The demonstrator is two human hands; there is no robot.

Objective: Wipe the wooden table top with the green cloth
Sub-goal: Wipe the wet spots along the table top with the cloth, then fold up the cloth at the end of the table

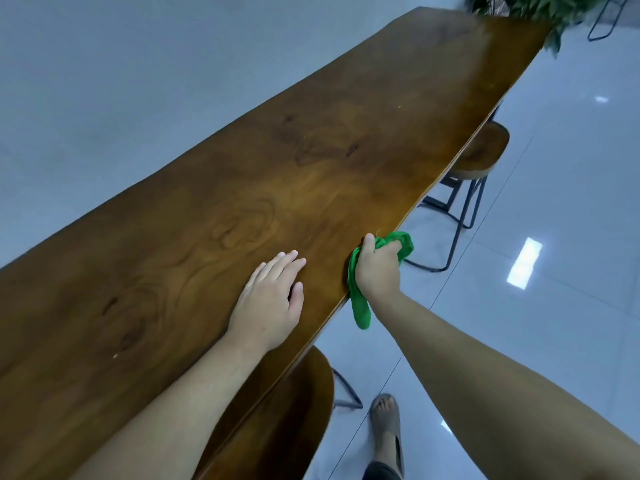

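A long brown wooden table top [311, 161] runs from the lower left to the upper right. My right hand [377, 268] is shut on the bunched green cloth [360, 306] at the table's near edge, with the thumb on the wood. Part of the cloth hangs below the edge and part sticks out past my fingers. My left hand [270, 299] lies flat on the table, palm down, fingers apart, just left of the right hand.
Two wooden stools with black metal legs stand along the near edge: one [481, 150] further up, one [291, 410] under my left forearm. A leafy plant [533, 12] sits at the far end. My sandalled foot [386, 431] stands on the glossy tiled floor.
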